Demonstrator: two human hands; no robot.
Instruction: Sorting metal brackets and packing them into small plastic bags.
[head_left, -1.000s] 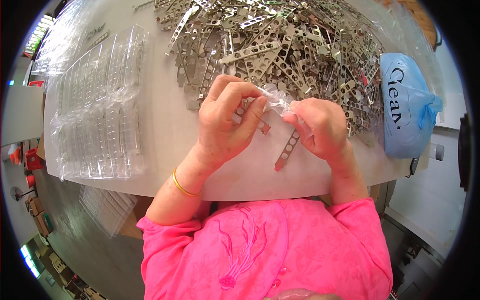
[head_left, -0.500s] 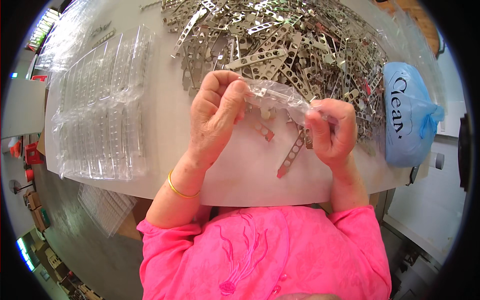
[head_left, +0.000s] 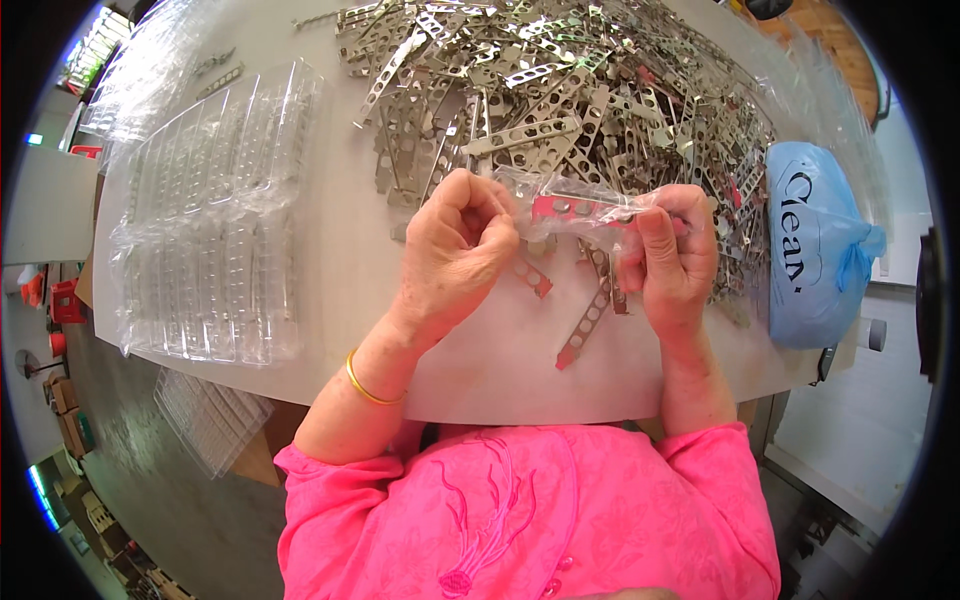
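Between my hands stretches a crinkled clear plastic bag (head_left: 606, 232), with a perforated metal strip (head_left: 570, 207) inside it that looks pinkish-red. My left hand (head_left: 455, 255) is closed, thumb against curled fingers, at the bag's left end; the exact grip is partly hidden. At the other end, my right hand (head_left: 675, 258) pinches the bag and strip between thumb and fingers. Just beyond is a large heap of perforated metal strips (head_left: 535, 135). One loose strip (head_left: 584, 325) lies on the table below the bag, with another short piece (head_left: 532, 276) beside it.
Clear plastic trays (head_left: 205, 270) with ridged compartments are stacked at the left of the white table (head_left: 480, 385). A tied blue plastic bag (head_left: 815, 250) sits at the right edge. Clear plastic sheeting (head_left: 835, 130) lies behind it. Another clear tray (head_left: 212, 420) is below the table's left edge.
The strip in the bag has turned so its pinkish holed face shows. My left hand has shifted slightly right and down, its fingers more curled; my right hand has tilted a little.
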